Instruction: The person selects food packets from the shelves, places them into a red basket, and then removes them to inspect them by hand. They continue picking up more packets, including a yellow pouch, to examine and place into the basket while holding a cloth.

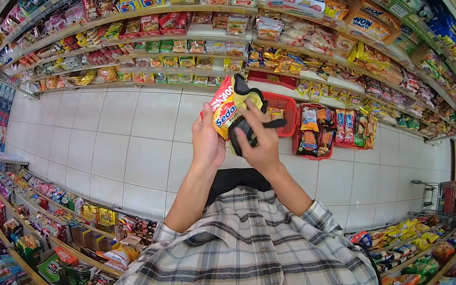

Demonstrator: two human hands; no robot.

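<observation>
In front of my chest, my left hand (207, 137) grips a red and yellow instant noodle packet (223, 107) by its left edge, with the printed front facing up. My right hand (263, 145) has its fingers bent around a black and yellow cloth item (240, 86), possibly a glove, and presses it against the packet's right side. The cloth covers that part of the packet. A black strap end sticks out to the right of the cloth.
Long shelves of packaged food (159, 29) curve along the far side of the aisle. Red baskets (314, 130) with snack packs stand on the white tiled floor (136, 140). More shelves (40, 255) run at the near left. A shopping cart (448, 198) stands at the right.
</observation>
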